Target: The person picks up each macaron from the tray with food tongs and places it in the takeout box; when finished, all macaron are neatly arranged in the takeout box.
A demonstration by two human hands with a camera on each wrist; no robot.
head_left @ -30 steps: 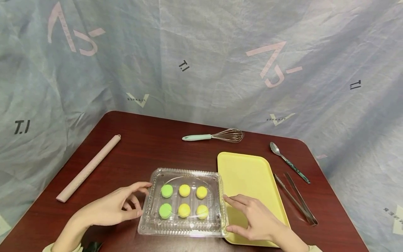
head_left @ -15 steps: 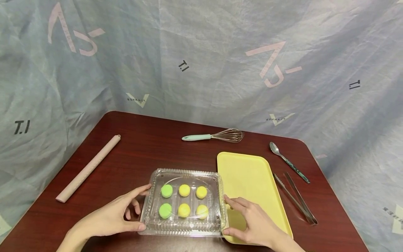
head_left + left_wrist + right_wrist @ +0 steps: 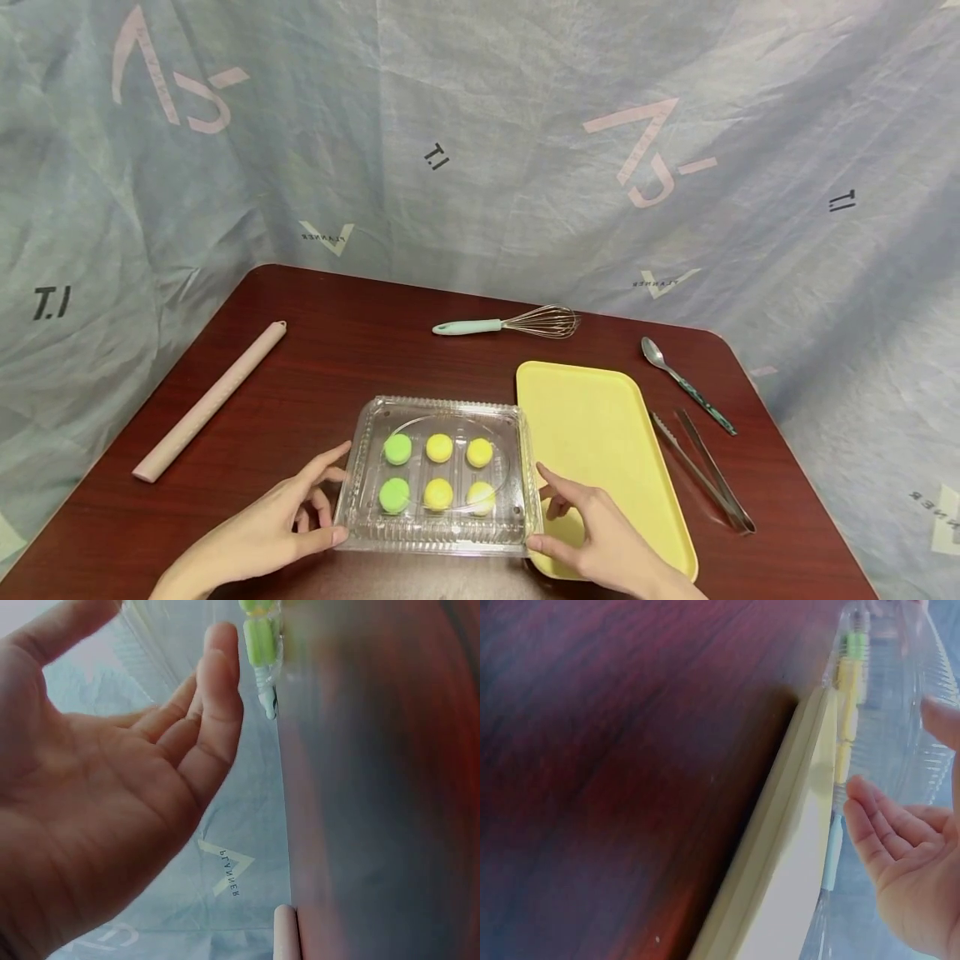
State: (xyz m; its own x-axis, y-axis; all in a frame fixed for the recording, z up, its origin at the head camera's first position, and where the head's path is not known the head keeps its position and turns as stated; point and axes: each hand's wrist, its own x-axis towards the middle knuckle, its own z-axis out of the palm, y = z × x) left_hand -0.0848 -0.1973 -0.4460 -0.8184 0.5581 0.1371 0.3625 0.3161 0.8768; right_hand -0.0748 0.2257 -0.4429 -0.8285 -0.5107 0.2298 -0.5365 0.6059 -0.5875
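A clear plastic clamshell container (image 3: 442,543) with a domed lid holds two green macarons (image 3: 394,495) and several yellow macarons (image 3: 438,495) in two rows. From its left side my left hand (image 3: 258,537) grips it, thumb at the near corner and index finger at the left edge. My right hand (image 3: 603,533) holds the opposite side, with thumb low at the near right corner and index finger higher up. In the left wrist view, the remaining fingers of my left hand (image 3: 112,802) curl loosely beside the plastic. The right wrist view shows the lid (image 3: 892,712) beside the right thumb.
Beside and partly under my right hand lies a yellow tray (image 3: 581,408). Metal tongs (image 3: 716,475) and a spoon (image 3: 690,387) lie right of it. A whisk (image 3: 506,323) rests at the back, a pink rolling pin (image 3: 213,400) on the left.
Both thumbs have closed in on the container's near corners, the left hand shifting slightly. The container with its macarons has moved a little up and away in the head view.
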